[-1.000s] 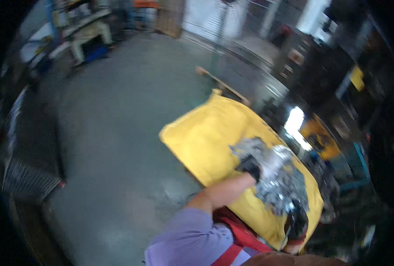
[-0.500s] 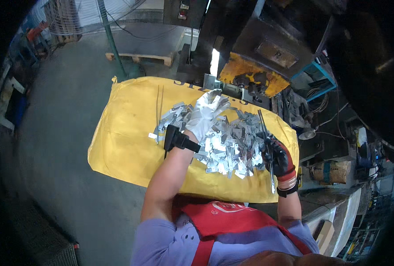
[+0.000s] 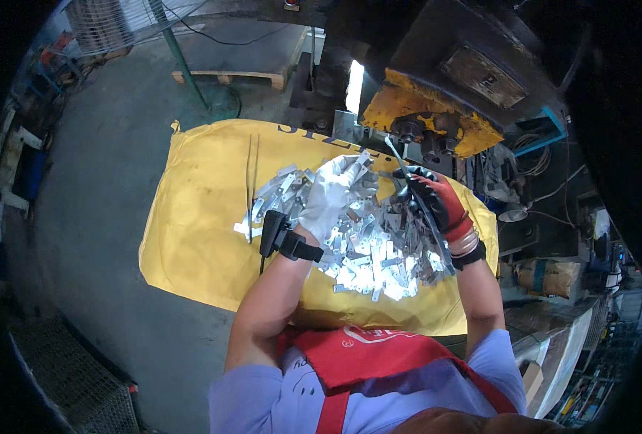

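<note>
Small flat metal plates lie in a loose heap on a yellow sack. Over the heap's far left part is my left hand, in a white glove, its fingers closed on one metal plate that sticks up past the fingertips. My right hand, in a black and red glove, grips long metal tweezers. Their tips point away from me, toward the machine. A second pair of tweezers lies on the sack left of the heap.
Beyond the sack stands a dark machine with a worn yellow part and metal tooling beneath it. A wooden pallet is at the far left, near a green post. A wire mesh crate sits at lower left.
My right hand has moved away from me and slightly left with the tweezers. My left fingers, spread before, have closed on a plate. The view has shifted a little.
</note>
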`<state>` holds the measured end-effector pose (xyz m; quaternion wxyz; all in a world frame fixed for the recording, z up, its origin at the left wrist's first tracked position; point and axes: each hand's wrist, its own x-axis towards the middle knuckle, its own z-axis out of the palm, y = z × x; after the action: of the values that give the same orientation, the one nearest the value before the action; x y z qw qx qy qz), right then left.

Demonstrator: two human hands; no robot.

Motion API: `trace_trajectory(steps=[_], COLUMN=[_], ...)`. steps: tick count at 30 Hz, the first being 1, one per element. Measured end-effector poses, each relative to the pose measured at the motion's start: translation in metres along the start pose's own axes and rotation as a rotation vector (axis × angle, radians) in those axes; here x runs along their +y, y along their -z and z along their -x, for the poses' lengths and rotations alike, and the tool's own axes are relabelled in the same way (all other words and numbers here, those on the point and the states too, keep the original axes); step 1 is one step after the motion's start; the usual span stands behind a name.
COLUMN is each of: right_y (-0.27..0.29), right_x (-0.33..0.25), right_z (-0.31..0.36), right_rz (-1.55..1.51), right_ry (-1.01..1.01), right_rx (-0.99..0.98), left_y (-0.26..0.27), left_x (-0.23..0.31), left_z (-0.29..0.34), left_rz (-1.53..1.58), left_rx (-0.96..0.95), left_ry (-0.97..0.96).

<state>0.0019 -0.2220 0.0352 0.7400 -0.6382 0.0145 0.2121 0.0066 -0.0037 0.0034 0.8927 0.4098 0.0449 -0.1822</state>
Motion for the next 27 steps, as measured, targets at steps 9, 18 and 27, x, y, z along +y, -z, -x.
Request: trace_trajectory(steps=[9,18,27], right_y=[-0.008,-0.035,-0.029], right_x=[-0.012,-0.011,0.014], right_z=[-0.003,0.042,0.037], right_rz=[0.029,-0.073,-0.143], right_ry=[0.015,-0.148,-0.055], right_rx=[-0.058,-0.085,0.082], left_y=[-0.004,0.002,0.002], left_x=[0.014,0.008,0.005], left_z=[0.007,0.002,0.000], left_rz=[-0.210,-0.119,-0.169], left_rx=[0.199,0.198,0.150], left_ry=[-0.034,-0.087,-0.058])
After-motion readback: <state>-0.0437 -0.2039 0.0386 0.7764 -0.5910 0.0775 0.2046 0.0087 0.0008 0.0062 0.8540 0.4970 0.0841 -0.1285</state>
